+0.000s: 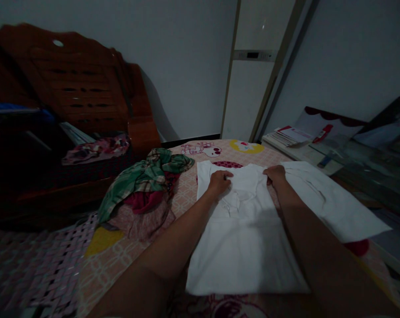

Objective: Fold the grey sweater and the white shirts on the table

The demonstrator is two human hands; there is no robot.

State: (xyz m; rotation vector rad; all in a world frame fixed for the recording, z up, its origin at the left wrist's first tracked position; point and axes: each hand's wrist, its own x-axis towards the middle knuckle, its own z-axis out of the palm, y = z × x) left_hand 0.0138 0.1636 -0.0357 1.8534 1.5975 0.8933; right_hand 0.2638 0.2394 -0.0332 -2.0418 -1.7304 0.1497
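A white shirt (246, 247) lies flat on a pink patterned bedsheet (186, 190), partly folded, with one side spread out to the right. My left hand (219, 181) grips the cloth near the collar on the left, fingers curled into the fabric. My right hand (275, 175) pinches the cloth at the collar's right side. Both forearms reach across the shirt from the near edge.
A heap of green, red and pink clothes (143, 190) lies left of the shirt. A dark wooden headboard and bench (80, 88) stand at the left with a folded cloth (97, 150). A side table with papers (295, 137) is at the right, a door (253, 79) behind.
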